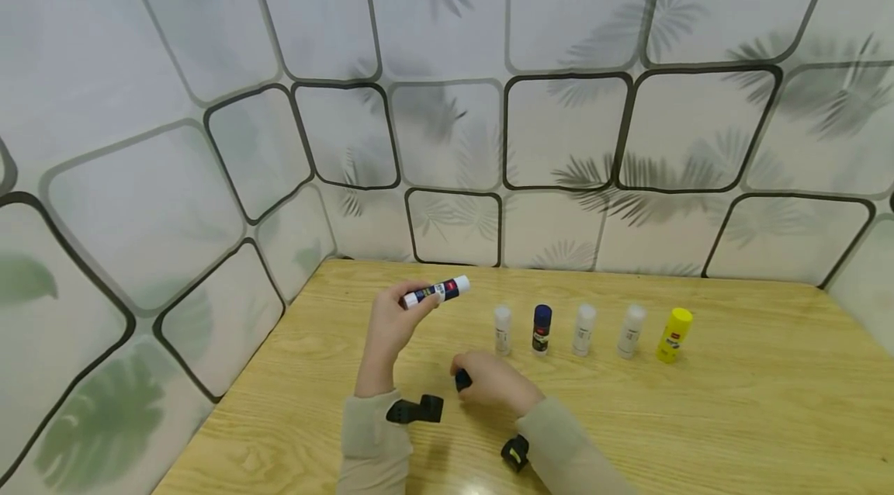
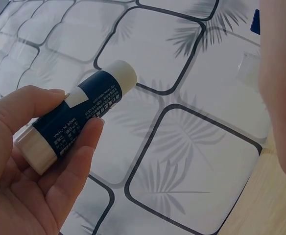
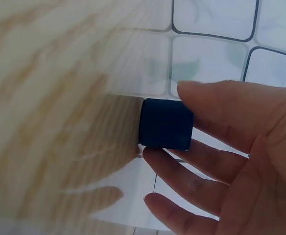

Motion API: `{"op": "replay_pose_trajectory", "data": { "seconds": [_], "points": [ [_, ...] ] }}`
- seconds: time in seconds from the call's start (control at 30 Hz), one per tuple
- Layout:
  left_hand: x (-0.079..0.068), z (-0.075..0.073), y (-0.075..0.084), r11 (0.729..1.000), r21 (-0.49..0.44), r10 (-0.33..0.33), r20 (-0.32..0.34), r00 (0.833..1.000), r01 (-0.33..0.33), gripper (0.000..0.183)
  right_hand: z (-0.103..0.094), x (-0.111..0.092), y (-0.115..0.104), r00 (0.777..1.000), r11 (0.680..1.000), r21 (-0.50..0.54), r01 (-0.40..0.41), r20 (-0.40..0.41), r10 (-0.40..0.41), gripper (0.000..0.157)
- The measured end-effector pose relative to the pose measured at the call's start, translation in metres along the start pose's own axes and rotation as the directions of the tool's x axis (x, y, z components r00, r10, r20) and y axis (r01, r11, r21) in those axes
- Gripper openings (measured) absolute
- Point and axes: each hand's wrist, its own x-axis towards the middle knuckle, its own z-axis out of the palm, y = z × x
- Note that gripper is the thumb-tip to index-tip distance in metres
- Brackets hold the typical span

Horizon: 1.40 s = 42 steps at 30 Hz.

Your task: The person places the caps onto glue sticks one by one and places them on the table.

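Note:
My left hand (image 1: 393,322) grips a glue stick (image 1: 436,291) with a navy printed label and white ends, tilted up to the right above the table. In the left wrist view the thumb and fingers wrap the lower part of the glue stick (image 2: 82,112), and its pale upper end shows uncovered. Lower and to the right, my right hand (image 1: 494,380) pinches a navy cap (image 1: 463,379) between thumb and fingers. The right wrist view has the cap (image 3: 166,124) right at the tabletop, one flat end against the wood.
Behind the right hand, several glue sticks stand upright in a row: a white one (image 1: 502,330), a navy-capped one (image 1: 541,330), two more white ones (image 1: 583,330) and a yellow one (image 1: 674,335) at the right. A patterned curtain (image 1: 447,130) borders the wooden table (image 1: 768,386).

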Motion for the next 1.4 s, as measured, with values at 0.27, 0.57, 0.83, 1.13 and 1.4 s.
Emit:
{"op": "replay_pose_trajectory", "data": {
  "seconds": [0.27,0.57,0.83,1.13,1.4],
  "points": [
    [-0.001,0.003,-0.001,1.0,-0.001,0.014,0.01,1.0,-0.014,0.022,-0.001,-0.004,0.001,1.0,1.0,0.025,-0.008,-0.006,0.008,0.019],
    [-0.001,0.006,-0.001,0.999,-0.008,0.05,0.024,0.998,-0.049,0.02,-0.014,-0.012,0.005,0.997,0.996,0.094,0.001,-0.079,0.006,0.025],
    [-0.002,0.012,0.002,0.998,0.013,0.065,0.064,0.996,-0.066,0.023,-0.038,-0.033,0.008,0.978,0.99,0.135,0.027,-0.211,0.002,0.024],
    [-0.014,0.021,0.025,0.997,0.025,0.075,0.126,0.989,-0.079,0.025,-0.066,-0.061,0.022,0.916,0.988,0.152,-0.012,-0.396,0.072,0.025],
    [-0.005,0.034,0.006,0.993,0.024,0.105,0.199,0.974,-0.112,0.029,-0.088,-0.088,0.035,0.876,0.983,0.15,-0.109,-0.452,0.167,0.025]
  ]
}}
